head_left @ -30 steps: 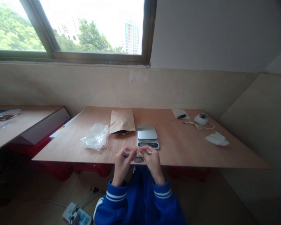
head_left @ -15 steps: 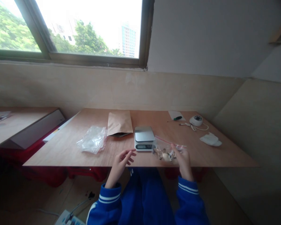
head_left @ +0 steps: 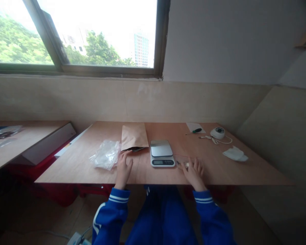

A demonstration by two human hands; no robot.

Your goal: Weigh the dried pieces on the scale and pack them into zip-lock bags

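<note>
My left hand [head_left: 124,169] is open at the near edge of a brown paper pouch [head_left: 134,135], whose dark mouth faces me. Beside that hand, on its left, lies a heap of clear plastic bags [head_left: 105,154]. My right hand [head_left: 194,172] lies open, fingers spread, over a clear zip bag [head_left: 183,159] that is flat on the table and partly hidden by the hand. Small pale and dark pieces show inside the bag, too blurred to name. A digital kitchen scale [head_left: 162,153] with a silver plate stands between my hands, just left of the zip bag.
A green-handled screwdriver [head_left: 197,130] lies across white paper [head_left: 191,126] at the back right. Near it are a white dome camera [head_left: 217,132] with its cable and a crumpled white wrapper [head_left: 235,154]. Another table [head_left: 38,139] stands at the left. The wooden table's front edge [head_left: 158,184] faces me.
The zip bag has come down flat onto the table, and my right hand has loosened its pinch and spread over it. My left hand has moved left and forward to the paper pouch.
</note>
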